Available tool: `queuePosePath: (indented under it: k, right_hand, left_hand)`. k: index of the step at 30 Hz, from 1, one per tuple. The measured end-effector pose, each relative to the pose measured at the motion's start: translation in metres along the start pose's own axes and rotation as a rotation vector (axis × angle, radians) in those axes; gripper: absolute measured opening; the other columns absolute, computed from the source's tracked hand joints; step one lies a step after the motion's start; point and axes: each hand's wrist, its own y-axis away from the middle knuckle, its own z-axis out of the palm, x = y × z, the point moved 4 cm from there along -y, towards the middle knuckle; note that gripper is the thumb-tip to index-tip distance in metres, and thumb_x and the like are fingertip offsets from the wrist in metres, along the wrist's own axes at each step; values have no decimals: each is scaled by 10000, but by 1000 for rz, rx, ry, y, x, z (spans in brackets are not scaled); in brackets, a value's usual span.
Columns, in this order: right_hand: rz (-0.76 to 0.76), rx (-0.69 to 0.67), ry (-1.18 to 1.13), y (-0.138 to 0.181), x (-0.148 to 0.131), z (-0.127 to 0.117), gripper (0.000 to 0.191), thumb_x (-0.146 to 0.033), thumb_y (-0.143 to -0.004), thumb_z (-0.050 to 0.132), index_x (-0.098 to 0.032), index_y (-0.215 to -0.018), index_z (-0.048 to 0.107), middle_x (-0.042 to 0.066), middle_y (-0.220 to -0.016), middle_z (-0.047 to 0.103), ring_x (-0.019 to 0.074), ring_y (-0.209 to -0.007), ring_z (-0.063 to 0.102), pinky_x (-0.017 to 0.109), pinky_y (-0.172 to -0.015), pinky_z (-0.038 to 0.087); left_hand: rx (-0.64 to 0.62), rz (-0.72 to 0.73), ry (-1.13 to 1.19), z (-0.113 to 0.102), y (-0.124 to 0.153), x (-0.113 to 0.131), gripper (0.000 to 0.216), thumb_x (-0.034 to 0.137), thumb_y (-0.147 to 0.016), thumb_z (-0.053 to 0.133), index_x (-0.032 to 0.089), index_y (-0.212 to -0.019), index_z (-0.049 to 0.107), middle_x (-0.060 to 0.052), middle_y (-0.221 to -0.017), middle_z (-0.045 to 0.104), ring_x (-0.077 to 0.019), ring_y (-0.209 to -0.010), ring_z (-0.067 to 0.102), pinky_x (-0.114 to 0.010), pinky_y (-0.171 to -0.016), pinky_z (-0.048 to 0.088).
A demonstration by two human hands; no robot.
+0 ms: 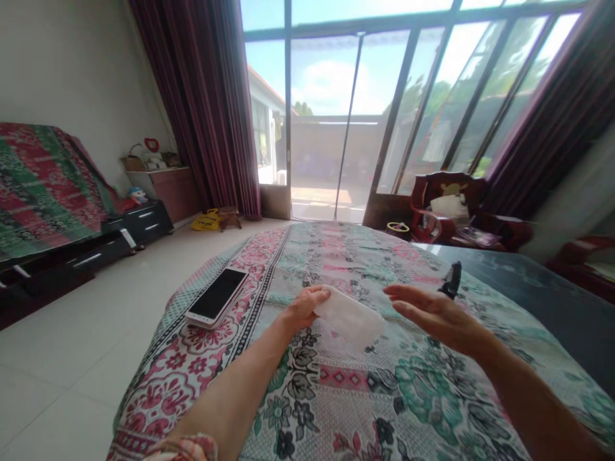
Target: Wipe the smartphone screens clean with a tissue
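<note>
On my left, a phone with a dark screen (218,296) lies on the patterned cloth (293,269), well apart from my left hand (305,307), whose thumb and fingers pinch the left end of a thin white sheet (350,319). The sheet slants over the cloth between my hands, though I cannot tell whether it touches. My right hand (432,314) holds nothing, fingers extended, near a small black object (452,279).

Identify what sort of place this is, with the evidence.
Probably a home living room: a long, striped purple fabric curtain, a dark reddish-brown wooden armchair, and a pink, green and white floral cloth spread over the surface in front.
</note>
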Motion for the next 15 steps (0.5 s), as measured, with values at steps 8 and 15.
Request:
queuePosePath:
  k: [8,15]
  right_hand:
    - [202,-482,-505,-28,6,98,657,-604,-752,614,-204,-1271,559,69,-885,701,140,-618,623,213,-507,452]
    - [192,-317,-359,-33,22,96,575,-573,-708,609,-222,-1163,634,90,-944,710,198,-647,662,274,-523,511]
  left_hand:
    - [-78,46,-163,4,6,1,468,426,-539,790,71,-822,679,-15,-606,595,-82,-477,493,-201,-483,364]
    - [14,95,-275,-4,1,-4,400,411,-584,755,87,-810,687,-14,-629,596,-79,-497,484,-199,-498,357]
